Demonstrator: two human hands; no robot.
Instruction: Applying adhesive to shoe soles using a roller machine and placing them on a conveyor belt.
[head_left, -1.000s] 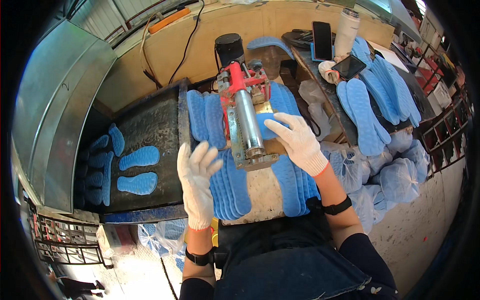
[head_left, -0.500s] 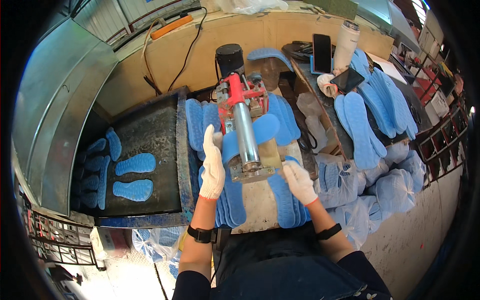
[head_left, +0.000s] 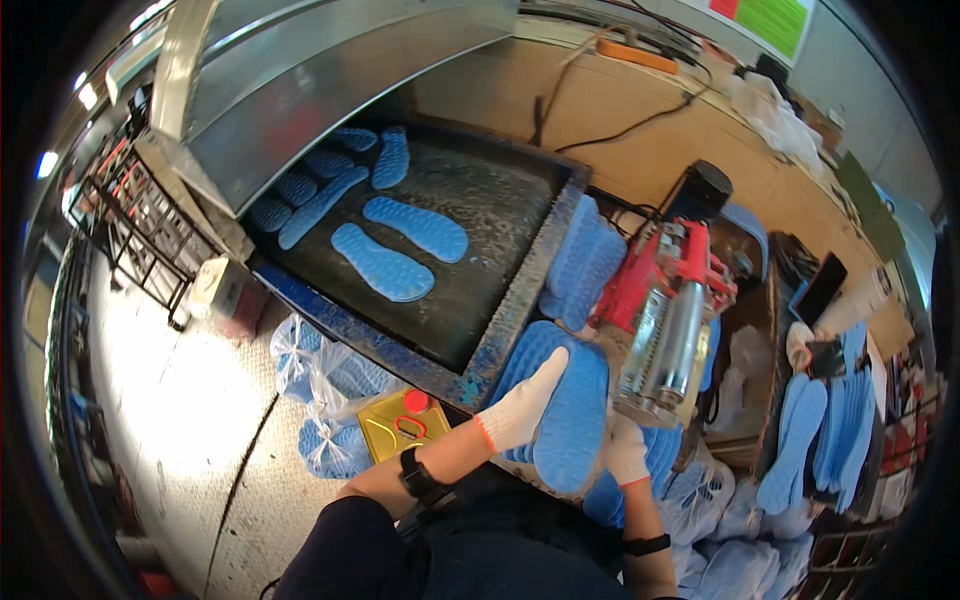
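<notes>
Shoe insoles, blue and dimpled, are all around my hands. In a white glove, my left hand [head_left: 525, 410] grips a blue insole [head_left: 572, 430] at its left edge, with the thumb along its top side. That insole hangs over the near edge of the bench, above a stack of insoles [head_left: 522, 368]. My right hand [head_left: 627, 453], also gloved, is just right of the held insole, beside another insole stack [head_left: 660, 455]. Its fingers are largely hidden. Beyond the hands stands a red press-like machine [head_left: 685, 265] with a shiny metal cylinder [head_left: 680, 340].
To the left, a dark tray [head_left: 490, 280] under a metal hood [head_left: 330, 90] holds several insoles. Bagged insoles [head_left: 335, 445] and a yellow can [head_left: 400, 425] sit below it. On the right are a side table with insoles [head_left: 793, 440], a phone [head_left: 820, 290] and a bottle [head_left: 855, 300].
My view has turned left toward the tray. My left hand has left the machine's side and now holds an insole near the bench edge. The insole lying across the machine's cylinder no longer shows there.
</notes>
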